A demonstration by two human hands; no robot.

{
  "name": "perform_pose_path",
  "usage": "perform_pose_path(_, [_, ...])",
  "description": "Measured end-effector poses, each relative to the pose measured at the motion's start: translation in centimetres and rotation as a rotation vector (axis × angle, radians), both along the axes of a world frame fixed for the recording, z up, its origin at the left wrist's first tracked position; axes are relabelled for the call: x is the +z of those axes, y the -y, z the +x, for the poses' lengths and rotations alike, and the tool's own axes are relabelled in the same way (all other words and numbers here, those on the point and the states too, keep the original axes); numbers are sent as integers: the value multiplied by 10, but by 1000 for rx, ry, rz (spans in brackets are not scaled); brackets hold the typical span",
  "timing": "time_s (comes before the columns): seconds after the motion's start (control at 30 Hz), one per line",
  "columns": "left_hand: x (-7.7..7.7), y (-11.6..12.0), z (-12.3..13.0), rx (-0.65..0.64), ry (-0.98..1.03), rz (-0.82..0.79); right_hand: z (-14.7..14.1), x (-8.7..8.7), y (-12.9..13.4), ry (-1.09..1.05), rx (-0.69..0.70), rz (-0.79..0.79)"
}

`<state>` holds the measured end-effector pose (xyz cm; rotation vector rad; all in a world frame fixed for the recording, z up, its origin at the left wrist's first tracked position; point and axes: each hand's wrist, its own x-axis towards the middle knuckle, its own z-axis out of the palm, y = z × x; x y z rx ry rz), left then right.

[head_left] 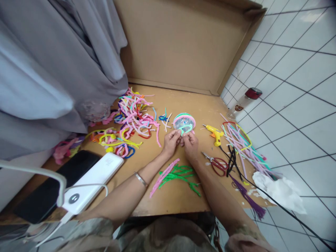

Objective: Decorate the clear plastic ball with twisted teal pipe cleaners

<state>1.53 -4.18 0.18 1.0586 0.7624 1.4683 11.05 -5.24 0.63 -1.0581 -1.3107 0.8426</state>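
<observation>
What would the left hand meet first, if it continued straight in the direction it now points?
Past the mint-green pipe-cleaner loop at its fingertips, the left hand would probably meet the round pink-and-green-rimmed disc first, though one view leaves the depth unclear.

I see grey curtains (pixel 55 66) hanging at ten o'clock, a brown panel (pixel 181 42) upright at twelve, a white-tiled wall (pixel 296 80) at two, around a tan tabletop (pixel 207 105).

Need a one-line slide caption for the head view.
Left hand and right hand hold a mint-green loop, glue gun and scissors lying to the right.
</observation>
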Motion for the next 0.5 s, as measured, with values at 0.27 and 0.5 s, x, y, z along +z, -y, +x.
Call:
perform_pose_path(0.27, [-2,-6,2,-4,71,-34,1,0,3,64,44,8])
perform_pose_path(0.5, [1,-9,-4,264,-10,17,5,-5,3,112,-75,80])
